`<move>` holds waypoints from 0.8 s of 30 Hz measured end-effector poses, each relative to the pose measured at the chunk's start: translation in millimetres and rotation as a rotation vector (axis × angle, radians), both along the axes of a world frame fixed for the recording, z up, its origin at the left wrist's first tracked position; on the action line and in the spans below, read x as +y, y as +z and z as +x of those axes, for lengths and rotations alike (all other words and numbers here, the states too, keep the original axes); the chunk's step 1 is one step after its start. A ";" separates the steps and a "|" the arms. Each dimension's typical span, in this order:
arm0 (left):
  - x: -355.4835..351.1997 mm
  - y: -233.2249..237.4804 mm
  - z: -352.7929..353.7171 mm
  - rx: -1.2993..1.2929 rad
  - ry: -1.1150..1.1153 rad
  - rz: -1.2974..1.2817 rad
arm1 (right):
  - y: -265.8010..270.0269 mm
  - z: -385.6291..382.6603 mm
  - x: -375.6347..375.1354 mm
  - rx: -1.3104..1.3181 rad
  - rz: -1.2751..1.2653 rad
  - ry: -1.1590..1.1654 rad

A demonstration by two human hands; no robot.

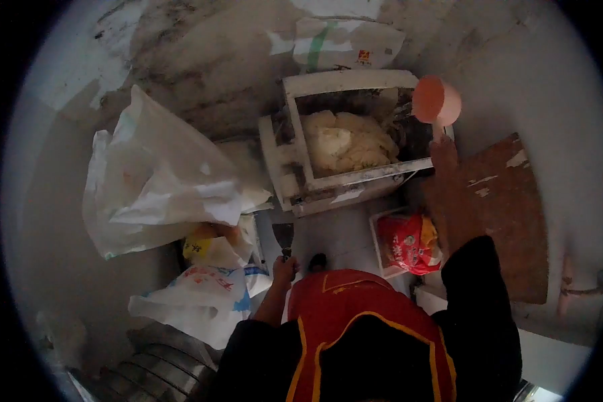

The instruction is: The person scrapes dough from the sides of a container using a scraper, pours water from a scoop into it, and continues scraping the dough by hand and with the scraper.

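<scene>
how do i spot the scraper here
Find the white mixer box full of dough at the top centre. Just below its front edge, the left hand holds the scraper: a flat grey metal blade, unlike the soft white sacks beside it.

The mixer trough (348,82) stands open on top; dough (348,141) fills its left half, and the pink scoop (435,100) hangs over its right corner. 1 narrow strip of floor (335,231), with the scraper (283,236) at its near end, runs between the sacks (161,181) on the left and the red bag (409,244) on the right. A brown board (502,214) closes the right side.
</scene>
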State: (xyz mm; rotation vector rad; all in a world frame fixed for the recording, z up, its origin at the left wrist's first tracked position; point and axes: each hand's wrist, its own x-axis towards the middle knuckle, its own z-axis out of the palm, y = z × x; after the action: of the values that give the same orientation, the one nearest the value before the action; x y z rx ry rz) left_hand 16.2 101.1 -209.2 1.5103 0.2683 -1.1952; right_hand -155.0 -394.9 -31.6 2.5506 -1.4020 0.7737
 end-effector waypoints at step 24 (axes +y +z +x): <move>-24.7 6.6 1.6 -0.100 -0.011 0.003 | 58.4 -68.3 72.6 -0.526 0.765 0.216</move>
State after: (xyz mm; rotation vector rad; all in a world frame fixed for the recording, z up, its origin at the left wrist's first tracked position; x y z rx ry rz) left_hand 17.8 76.5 -202.7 1.5708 0.1950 -1.1239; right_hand -223.3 -322.3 26.8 3.2718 -1.8810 1.1970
